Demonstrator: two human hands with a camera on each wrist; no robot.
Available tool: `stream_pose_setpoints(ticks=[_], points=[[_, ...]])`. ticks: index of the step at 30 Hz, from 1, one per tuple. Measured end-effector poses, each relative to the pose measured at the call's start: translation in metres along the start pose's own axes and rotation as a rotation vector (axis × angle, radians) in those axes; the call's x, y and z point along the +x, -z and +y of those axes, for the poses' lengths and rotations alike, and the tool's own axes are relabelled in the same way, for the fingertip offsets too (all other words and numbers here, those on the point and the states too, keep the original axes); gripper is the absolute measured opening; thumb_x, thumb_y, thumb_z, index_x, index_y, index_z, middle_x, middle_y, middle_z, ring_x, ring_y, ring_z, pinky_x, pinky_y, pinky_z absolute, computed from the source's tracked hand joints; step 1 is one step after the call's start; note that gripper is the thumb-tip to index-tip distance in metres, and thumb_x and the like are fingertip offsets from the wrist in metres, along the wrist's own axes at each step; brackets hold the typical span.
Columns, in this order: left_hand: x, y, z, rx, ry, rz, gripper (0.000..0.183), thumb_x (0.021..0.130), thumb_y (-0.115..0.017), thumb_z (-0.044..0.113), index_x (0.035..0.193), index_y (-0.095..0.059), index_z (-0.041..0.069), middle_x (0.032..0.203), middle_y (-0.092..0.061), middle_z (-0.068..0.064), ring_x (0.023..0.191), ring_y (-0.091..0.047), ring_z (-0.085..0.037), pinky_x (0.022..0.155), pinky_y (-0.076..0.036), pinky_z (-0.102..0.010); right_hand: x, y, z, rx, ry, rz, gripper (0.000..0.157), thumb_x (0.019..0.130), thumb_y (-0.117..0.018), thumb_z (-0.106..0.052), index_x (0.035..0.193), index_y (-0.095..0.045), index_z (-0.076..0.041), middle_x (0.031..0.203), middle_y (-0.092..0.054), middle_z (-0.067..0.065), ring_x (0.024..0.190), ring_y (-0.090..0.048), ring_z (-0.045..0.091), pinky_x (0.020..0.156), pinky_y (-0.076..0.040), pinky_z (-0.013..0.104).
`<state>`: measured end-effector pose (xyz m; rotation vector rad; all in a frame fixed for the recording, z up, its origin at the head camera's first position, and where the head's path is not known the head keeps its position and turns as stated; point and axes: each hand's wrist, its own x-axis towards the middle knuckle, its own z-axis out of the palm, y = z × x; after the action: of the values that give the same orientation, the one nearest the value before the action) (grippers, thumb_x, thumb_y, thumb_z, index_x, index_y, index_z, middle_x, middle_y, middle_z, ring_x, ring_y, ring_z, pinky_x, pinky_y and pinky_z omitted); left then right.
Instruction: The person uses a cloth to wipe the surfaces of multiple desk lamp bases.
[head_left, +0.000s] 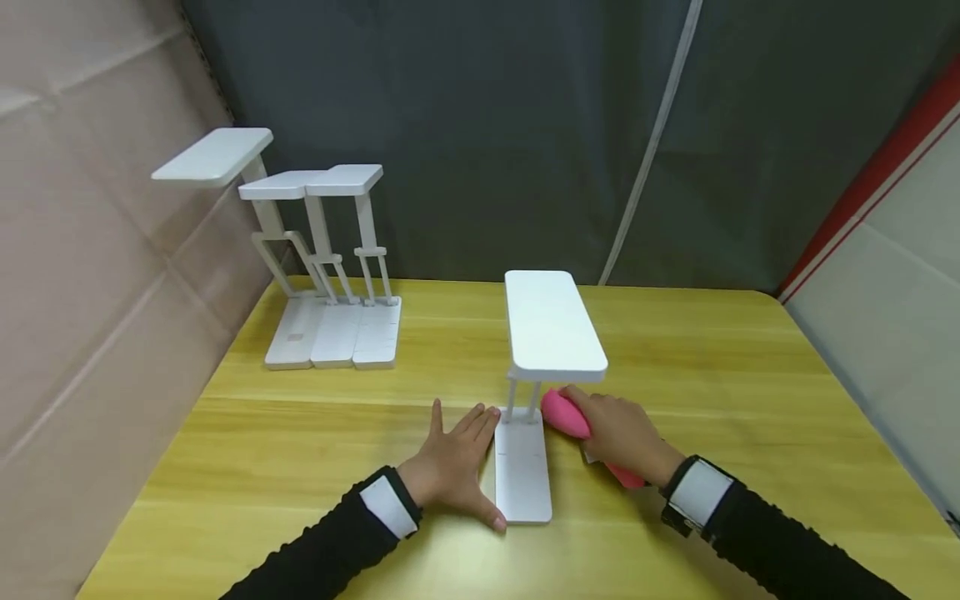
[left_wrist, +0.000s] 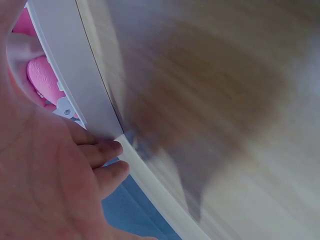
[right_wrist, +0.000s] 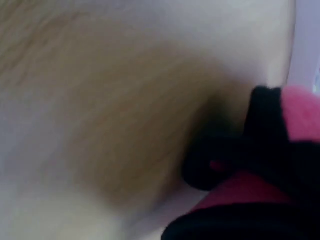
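A white folding stand (head_left: 555, 325) with a rounded flat top and thin twin legs stands upright on the table. My left hand (head_left: 453, 471) is spread along the left side of its base (head_left: 522, 479), fingers and thumb extended, fingertips right at the edge. On the other side, my right hand (head_left: 626, 433) grips a soft pink item (head_left: 564, 413) close beside the stand; my palm hides much of it. Its surface looks plush in the left wrist view, near a small pale tag (left_wrist: 65, 107). Black parts (right_wrist: 270, 150) show against the pink in the right wrist view, blurred.
Several similar white stands (head_left: 337, 333) are lined up side by side at the table's back left, one taller than the others. A dark curtain (head_left: 465, 150) hangs behind the yellow wood table (head_left: 712, 367). Pale walls (head_left: 97, 292) border both sides.
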<state>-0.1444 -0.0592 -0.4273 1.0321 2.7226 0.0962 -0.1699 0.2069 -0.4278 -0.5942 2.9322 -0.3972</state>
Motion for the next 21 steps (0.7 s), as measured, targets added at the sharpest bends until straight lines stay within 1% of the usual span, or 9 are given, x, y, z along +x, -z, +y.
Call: stream_pose_setpoints(ticks=[2,7,10,13,15,18,21], points=[[0.001,-0.001,0.001,0.0,-0.006,-0.001,0.131,0.051,-0.053,0.087,0.142,-0.007,0.005,0.149,-0.013,-0.01,0.135,-0.007,-0.023,0.096,0.002,-0.071,-0.003,-0.002,-0.003,-0.038,0.03,0.002,0.076,0.059,-0.075,-0.014,0.126,-0.041,-0.021,0.08,-0.055,-0.001,0.058,-0.046,0.013,0.051,-0.041,0.031],[0.001,-0.001,0.001,0.005,0.001,-0.015,0.131,0.051,-0.053,0.087,0.142,-0.006,0.005,0.149,-0.011,-0.009,0.136,-0.005,-0.023,0.096,0.004,-0.07,-0.02,-0.004,-0.009,-0.114,0.126,-0.013,0.081,0.059,-0.075,-0.013,0.13,-0.039,-0.023,0.085,-0.057,0.001,0.059,-0.045,0.012,0.053,-0.041,0.032],[0.001,0.001,0.001,0.006,0.002,-0.017,0.131,0.051,-0.054,0.086,0.142,-0.006,0.005,0.149,-0.012,-0.009,0.136,-0.006,-0.023,0.096,0.003,-0.07,-0.033,-0.003,-0.01,-0.161,0.212,-0.023,0.079,0.061,-0.073,-0.014,0.132,-0.039,-0.026,0.082,-0.055,-0.001,0.056,-0.042,0.01,0.051,-0.039,0.031],[0.0,0.003,0.001,0.007,0.003,-0.015,0.131,0.051,-0.055,0.085,0.142,-0.007,0.004,0.149,-0.012,-0.009,0.136,-0.006,-0.022,0.096,0.002,-0.07,-0.045,-0.002,-0.01,-0.186,0.3,-0.046,0.077,0.061,-0.072,-0.013,0.13,-0.04,-0.031,0.076,-0.049,-0.006,0.053,-0.038,0.008,0.048,-0.037,0.028],[0.0,0.003,0.001,0.01,0.004,-0.02,0.131,0.051,-0.056,0.085,0.142,-0.007,0.004,0.149,-0.012,-0.009,0.136,-0.006,-0.022,0.096,0.001,-0.07,-0.053,-0.001,-0.011,-0.193,0.363,-0.066,0.077,0.061,-0.071,-0.011,0.127,-0.041,-0.034,0.075,-0.047,-0.008,0.052,-0.036,0.008,0.046,-0.035,0.027],[0.001,0.004,0.001,0.01,0.005,-0.026,0.131,0.051,-0.055,0.085,0.142,-0.007,0.004,0.149,-0.011,-0.009,0.135,-0.006,-0.023,0.096,0.001,-0.071,-0.063,0.001,-0.013,-0.19,0.475,-0.105,0.08,0.059,-0.071,-0.008,0.126,-0.041,-0.037,0.078,-0.049,-0.01,0.055,-0.039,0.005,0.046,-0.036,0.025],[0.002,0.002,0.001,0.001,0.002,-0.028,0.131,0.051,-0.054,0.086,0.142,-0.007,0.005,0.149,-0.011,-0.009,0.135,-0.007,-0.023,0.096,0.002,-0.071,-0.073,0.002,-0.012,-0.138,0.594,-0.128,0.082,0.057,-0.071,-0.007,0.127,-0.041,-0.038,0.083,-0.051,-0.013,0.06,-0.042,0.001,0.048,-0.036,0.021]])
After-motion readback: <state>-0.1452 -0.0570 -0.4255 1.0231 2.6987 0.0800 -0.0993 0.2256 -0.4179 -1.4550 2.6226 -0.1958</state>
